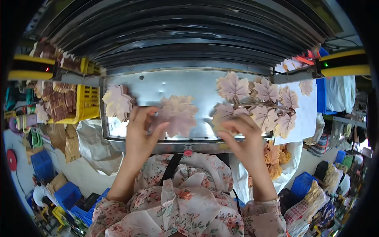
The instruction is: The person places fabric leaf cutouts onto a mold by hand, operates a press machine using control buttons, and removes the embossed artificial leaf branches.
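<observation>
On the metal work plate, my left hand (pixel 141 128) is at the left edge of a stack of pale purple and cream artificial maple leaves (pixel 179 116). Its thumb and curled fingers stand apart, with the leaf edge showing between them. My right hand (pixel 246 134) has its thumb and forefinger at the lower edge of an artificial maple leaf (pixel 229 111), pinched there. That leaf sits at the left end of a leafy branch, whose brown stem (pixel 262 104) runs right between several similar leaves. A second leaf stack (pixel 117 100) lies at the plate's left end.
Dark ribbed panels (pixel 189 39) rise behind the metal plate (pixel 158 81). Yellow-and-black sensor bars (pixel 33 67) flank it. A yellow basket (pixel 87 100) of leaf bundles stands left. White paper (pixel 306 114) lies right. A red button (pixel 188 152) is at the front edge.
</observation>
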`<act>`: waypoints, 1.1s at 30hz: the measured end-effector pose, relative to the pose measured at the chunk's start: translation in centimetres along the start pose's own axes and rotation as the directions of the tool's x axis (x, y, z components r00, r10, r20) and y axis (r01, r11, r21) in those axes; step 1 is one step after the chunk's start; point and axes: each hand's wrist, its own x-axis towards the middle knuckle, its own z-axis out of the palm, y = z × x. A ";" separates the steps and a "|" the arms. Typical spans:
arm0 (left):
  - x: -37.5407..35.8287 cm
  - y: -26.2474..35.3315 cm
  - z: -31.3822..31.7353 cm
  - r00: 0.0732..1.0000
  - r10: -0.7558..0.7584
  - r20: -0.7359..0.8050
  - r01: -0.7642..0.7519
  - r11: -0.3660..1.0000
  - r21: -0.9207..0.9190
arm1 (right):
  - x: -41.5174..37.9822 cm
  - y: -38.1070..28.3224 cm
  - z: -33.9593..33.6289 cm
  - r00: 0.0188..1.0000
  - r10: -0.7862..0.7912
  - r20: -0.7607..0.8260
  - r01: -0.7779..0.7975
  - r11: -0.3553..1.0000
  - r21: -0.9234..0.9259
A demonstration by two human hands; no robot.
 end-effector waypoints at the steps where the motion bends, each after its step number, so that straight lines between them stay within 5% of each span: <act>1: 0.2 -0.3 0.5 0.997 0.080 -0.020 -0.079 0.997 0.023 | 1.3 0.2 1.9 0.999 -0.032 -0.001 0.032 0.998 -0.049; 3: 0.6 -0.3 1.4 0.968 0.245 -0.049 -0.241 0.968 0.070 | 3.1 -0.4 4.6 0.998 -0.069 0.000 0.069 0.992 -0.105; 6: 0.8 0.3 1.4 0.955 0.298 -0.014 -0.296 0.952 0.080 | 4.6 -1.6 6.6 0.991 -0.133 0.010 0.130 0.945 -0.301; 15: 0.8 -1.3 2.5 0.941 0.332 0.065 -0.333 0.943 0.012 | 3.5 0.2 8.4 0.990 -0.135 0.038 0.140 0.959 -0.247; 19: 0.7 -0.9 2.3 0.965 0.258 0.042 -0.242 0.942 -0.231 | 3.1 0.6 7.9 0.993 0.050 0.103 -0.056 0.997 0.061; 22: 0.6 -1.1 0.9 0.963 0.245 0.115 -0.227 0.963 -0.146 | 2.3 0.6 6.0 0.946 0.287 0.153 -0.320 0.907 0.273; 28: 0.6 -1.6 0.5 0.976 0.189 0.105 -0.178 0.978 -0.106 | 1.8 -0.8 2.7 0.947 0.264 0.182 -0.314 0.880 0.357; 31: 1.1 -0.7 -0.5 0.989 0.094 0.114 -0.056 0.952 -0.299 | 3.0 -1.7 2.5 0.952 0.184 0.244 -0.272 0.872 0.406; 33: 1.5 0.6 -0.8 0.982 0.103 0.160 -0.053 0.955 -0.292 | 6.1 -2.3 3.1 0.871 0.163 0.464 -0.360 0.854 0.375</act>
